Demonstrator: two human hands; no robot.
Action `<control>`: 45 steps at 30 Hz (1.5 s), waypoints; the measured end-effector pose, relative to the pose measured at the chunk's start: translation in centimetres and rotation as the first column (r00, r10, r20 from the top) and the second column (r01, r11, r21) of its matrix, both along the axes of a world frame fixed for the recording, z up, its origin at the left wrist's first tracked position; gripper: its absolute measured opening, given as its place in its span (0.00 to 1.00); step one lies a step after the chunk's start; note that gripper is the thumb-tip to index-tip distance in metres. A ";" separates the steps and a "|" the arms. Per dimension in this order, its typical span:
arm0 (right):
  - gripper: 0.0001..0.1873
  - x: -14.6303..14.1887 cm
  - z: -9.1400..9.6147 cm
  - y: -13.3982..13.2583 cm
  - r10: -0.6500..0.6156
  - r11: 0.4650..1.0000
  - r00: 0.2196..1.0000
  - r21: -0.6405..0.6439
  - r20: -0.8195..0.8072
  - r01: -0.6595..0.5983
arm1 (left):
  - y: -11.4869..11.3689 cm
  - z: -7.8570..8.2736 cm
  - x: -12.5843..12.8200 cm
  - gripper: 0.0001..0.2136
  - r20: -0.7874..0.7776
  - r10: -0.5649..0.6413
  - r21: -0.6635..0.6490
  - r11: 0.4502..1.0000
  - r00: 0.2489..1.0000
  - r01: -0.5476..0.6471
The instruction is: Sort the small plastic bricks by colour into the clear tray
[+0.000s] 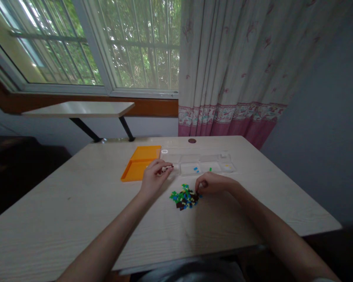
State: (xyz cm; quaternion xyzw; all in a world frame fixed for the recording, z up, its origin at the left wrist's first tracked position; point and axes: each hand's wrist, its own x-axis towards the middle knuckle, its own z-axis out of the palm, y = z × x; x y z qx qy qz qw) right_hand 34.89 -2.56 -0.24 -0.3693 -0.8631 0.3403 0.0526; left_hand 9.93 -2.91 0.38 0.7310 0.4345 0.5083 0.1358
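A loose heap of small plastic building pieces [183, 199], green, dark brown, blue and pale yellow, lies on the table. My right hand [213, 183] reaches down to the heap's right edge, fingers closed together; whatever is between its fingertips is hidden. Above the near left end of a clear compartment tray [179, 169], my left hand [154, 176] pinches a small dark brown piece [172, 166] between thumb and forefinger. Inside the tray, blue pieces [196, 169], a green piece [210, 169] and something yellow sit in separate compartments. Small dark pieces show just under my left fingers.
An orange open case [135, 169] lies to the left of the tray, partly behind my left hand. A raised white shelf [82, 109] on black legs stands at the back left of the table [76, 203]. A round brown grommet [192, 140] sits near the back edge, before the curtain [223, 78].
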 end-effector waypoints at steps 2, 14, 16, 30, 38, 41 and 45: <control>0.10 0.0 -0.1 0.1 -0.004 1.000 1.000 0.003 0.008 0.004 | 0.7 -0.2 -0.6 0.08 -0.051 0.071 -0.036 0.997 0.996 -0.073; 0.12 0.2 -0.6 0.5 -0.112 0.992 0.993 0.059 -0.031 0.113 | 2.6 -2.1 -2.9 0.12 -0.454 0.110 -0.226 0.946 0.884 -0.234; 0.12 0.1 -0.7 0.6 -0.132 0.990 0.988 0.038 -0.078 0.135 | 2.6 -2.2 -2.8 0.12 -0.448 0.099 -0.194 0.959 0.888 -0.205; 0.25 -2.7 -2.8 0.5 -0.337 0.920 0.799 -0.356 -0.497 0.166 | -1.5 -1.8 2.0 0.06 -0.296 -0.263 -0.014 0.962 0.918 0.271; 0.26 -3.2 -3.0 0.3 -0.334 0.916 0.808 -0.369 -0.485 0.156 | -1.6 -1.8 2.1 0.06 -0.273 -0.270 -0.019 0.961 0.923 0.275; 0.24 -2.8 -2.7 0.2 -0.315 0.934 0.826 -0.306 -0.468 0.183 | -1.7 -1.7 2.1 0.06 -0.261 -0.256 -0.014 0.965 0.931 0.262; 0.15 -1.3 -1.2 0.0 -0.183 0.980 0.933 -0.128 -0.310 0.149 | -1.6 -1.1 1.8 0.06 -0.189 -0.173 0.038 0.982 0.967 0.183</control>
